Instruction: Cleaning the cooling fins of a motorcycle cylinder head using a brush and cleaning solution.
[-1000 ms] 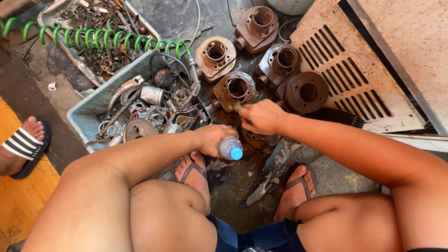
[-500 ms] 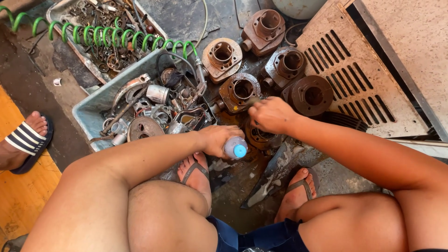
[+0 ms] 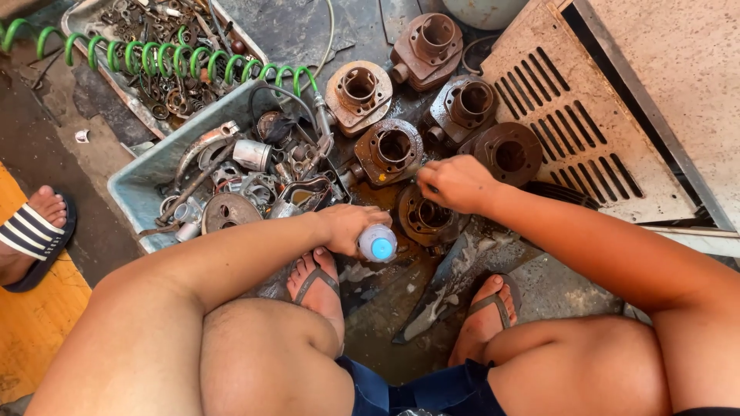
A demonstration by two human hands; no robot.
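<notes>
Oil-stained concrete floor (image 3: 308, 31), seen from the head view, carries scattered engine parts between the knees of a squatting person in sandals. Left hand (image 3: 348, 225): fingers wrapped around a small clear bottle with a blue cap (image 3: 378, 245), held tilted with the cap toward the camera, just above the left foot. Right hand (image 3: 456, 183): fingers curled into a loose fist over the upper rim of a rusty engine cylinder (image 3: 420, 217) that stands on the floor; whether a small item sits inside the fist cannot be told. The bottle lies just left of this cylinder, close to it, and the two hands are near each other but apart. Five more rusty cylinders (image 3: 393, 148) stand in a cluster just beyond the right hand. Left of the cluster, a grey plastic bin (image 3: 146, 173) holds mixed metal parts; a green coiled hose (image 3: 177, 58) runs above it across a tray of scrap (image 3: 92, 15). A slotted metal panel (image 3: 586, 131) lies at right. At far left, another person's foot in a striped sandal (image 3: 31, 231) rests beside an orange surface (image 3: 38, 331).
</notes>
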